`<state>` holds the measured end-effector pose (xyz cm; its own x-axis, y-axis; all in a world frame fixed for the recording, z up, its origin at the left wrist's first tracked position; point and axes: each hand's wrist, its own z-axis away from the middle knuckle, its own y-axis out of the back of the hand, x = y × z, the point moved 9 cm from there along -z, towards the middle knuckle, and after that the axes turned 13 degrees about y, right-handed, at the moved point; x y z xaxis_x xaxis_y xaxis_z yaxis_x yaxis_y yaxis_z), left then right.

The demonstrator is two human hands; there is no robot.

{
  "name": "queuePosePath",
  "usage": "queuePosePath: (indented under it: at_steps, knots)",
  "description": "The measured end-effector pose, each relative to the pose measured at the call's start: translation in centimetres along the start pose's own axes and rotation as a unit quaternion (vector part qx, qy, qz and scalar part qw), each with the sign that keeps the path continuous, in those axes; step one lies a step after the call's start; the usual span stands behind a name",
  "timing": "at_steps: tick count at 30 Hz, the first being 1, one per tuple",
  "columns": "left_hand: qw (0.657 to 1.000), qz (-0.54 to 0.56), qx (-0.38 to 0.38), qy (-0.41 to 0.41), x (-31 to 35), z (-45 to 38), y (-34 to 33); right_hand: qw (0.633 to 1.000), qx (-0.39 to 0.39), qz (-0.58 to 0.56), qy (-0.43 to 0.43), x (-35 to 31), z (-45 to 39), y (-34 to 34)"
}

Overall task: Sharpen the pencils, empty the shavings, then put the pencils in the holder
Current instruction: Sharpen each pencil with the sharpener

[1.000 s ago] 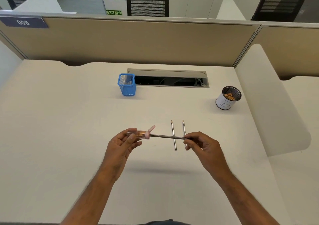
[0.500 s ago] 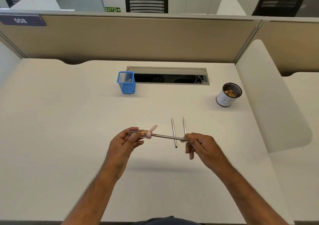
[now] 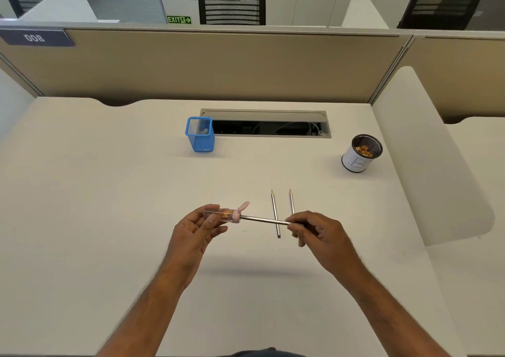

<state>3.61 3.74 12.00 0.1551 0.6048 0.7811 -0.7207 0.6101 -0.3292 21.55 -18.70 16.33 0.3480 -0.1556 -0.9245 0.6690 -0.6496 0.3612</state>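
- The pencil (image 3: 266, 220) you are sharpening sits just below the centre of the frame, lying almost level, its tip pushed into the sharpener (image 3: 222, 214) at its left end
- That sharpener is a clear tube with a pink cap end; brown shavings show inside it and a pink flap stands up at its right end
- Your left hand (image 3: 195, 232) grasps the sharpener's tube, thumb in front and fingers curled behind
- Your right hand (image 3: 318, 231) pinches the pencil's right end between thumb and fingertips, the other fingers loosely curled
- Two more pencils (image 3: 275, 213) lie side by side on the desk (image 3: 109, 192) just behind the held one, points toward the top of the frame; the right one is partly hidden by your right hand
- The blue mesh holder (image 3: 200, 135) stands upright above centre, left of the cable slot (image 3: 269, 127)
- A round cup marked B (image 3: 360, 154), with brown shavings in it, stands at the right of the frame
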Motion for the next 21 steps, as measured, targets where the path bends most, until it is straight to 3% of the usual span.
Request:
queuePosePath:
  at_steps: [7, 11, 21]
  knots:
    - [0.999, -0.028, -0.013, 0.017, -0.9, 0.1, 0.0, 0.989, -0.048, -0.089, -0.110, 2.1, 0.5, -1.1]
    - [1.000, -0.002, -0.003, 0.023, -1.4, 0.3, 0.3, 0.992, -0.088, -0.052, -0.068, 0.8, 0.5, -1.5]
    - [1.000, 0.019, 0.006, 0.021, -1.6, 0.5, 0.1, 0.998, -0.031, 0.053, -0.003, -0.2, 0.3, 0.7]
